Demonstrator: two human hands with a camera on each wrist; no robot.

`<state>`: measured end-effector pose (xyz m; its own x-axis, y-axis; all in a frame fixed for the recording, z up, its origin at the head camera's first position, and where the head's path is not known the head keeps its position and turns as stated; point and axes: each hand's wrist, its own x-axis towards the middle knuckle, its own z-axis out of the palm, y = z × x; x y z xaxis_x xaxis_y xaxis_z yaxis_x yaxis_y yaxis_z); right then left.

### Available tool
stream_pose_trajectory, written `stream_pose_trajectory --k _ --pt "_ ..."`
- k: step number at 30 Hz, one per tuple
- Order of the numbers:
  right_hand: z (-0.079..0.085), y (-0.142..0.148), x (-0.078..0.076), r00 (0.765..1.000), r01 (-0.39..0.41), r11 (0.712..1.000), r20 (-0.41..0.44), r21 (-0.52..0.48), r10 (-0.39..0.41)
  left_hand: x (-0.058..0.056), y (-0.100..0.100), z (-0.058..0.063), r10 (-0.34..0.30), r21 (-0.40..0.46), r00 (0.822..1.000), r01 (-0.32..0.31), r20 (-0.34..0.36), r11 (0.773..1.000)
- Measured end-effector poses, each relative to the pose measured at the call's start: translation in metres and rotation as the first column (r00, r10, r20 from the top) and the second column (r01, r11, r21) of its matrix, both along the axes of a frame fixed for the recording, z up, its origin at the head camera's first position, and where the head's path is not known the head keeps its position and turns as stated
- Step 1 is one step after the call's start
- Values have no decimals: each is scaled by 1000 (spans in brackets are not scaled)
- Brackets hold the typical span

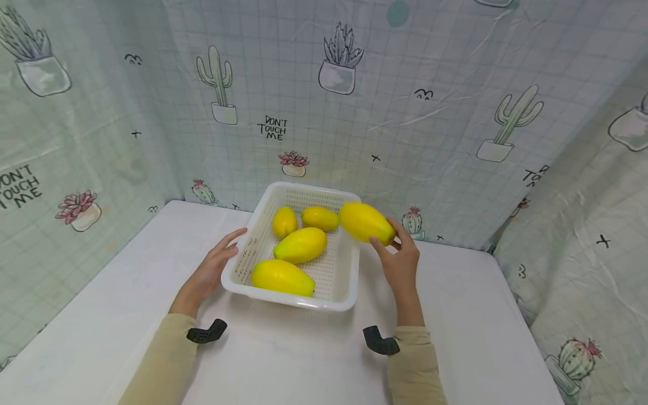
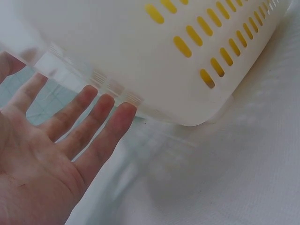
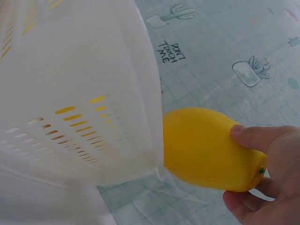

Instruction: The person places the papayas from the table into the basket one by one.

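Note:
A white plastic basket (image 1: 349, 284) with slotted walls stands on the table, and several yellow papayas (image 1: 300, 245) lie in it. Another yellow papaya (image 1: 365, 222) is held by its narrow end in my right hand (image 1: 402, 259), just over the basket's right rim. In the right wrist view, thumb and fingers pinch this papaya (image 3: 206, 147) near its stem spot, and the basket wall hides its far end. My left hand (image 1: 215, 267) is at the basket's left side. Its fingers are nearly straight, with fingertips (image 2: 124, 112) against the rim in the left wrist view.
The white table (image 1: 304, 360) spreads out around the basket. A cactus-print cloth (image 1: 304, 84) hangs behind it and at both sides. Each wrist carries a black camera mount (image 1: 207, 332).

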<state>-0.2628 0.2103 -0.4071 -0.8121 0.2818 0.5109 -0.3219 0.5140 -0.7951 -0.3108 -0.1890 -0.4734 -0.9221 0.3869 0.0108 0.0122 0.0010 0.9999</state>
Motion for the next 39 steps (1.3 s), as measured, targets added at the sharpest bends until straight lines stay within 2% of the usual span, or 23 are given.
stream_pose_trajectory --k 12,22,32,39 --pt "5 -13 2 998 -26 1000 -54 -2 26 1 0 0 5 -1 1000 -5 0 1000" --pt "5 -23 3 992 -54 994 -111 92 65 2 -1 3 -3 6 1000 3 11 1000" --pt "8 -27 7 991 -68 985 -102 158 85 1 0 -1 -11 13 1000 11 -5 1000" --pt "10 -35 9 986 -95 959 -108 269 128 0 0 -1 -15 15 1000 15 -8 1000"
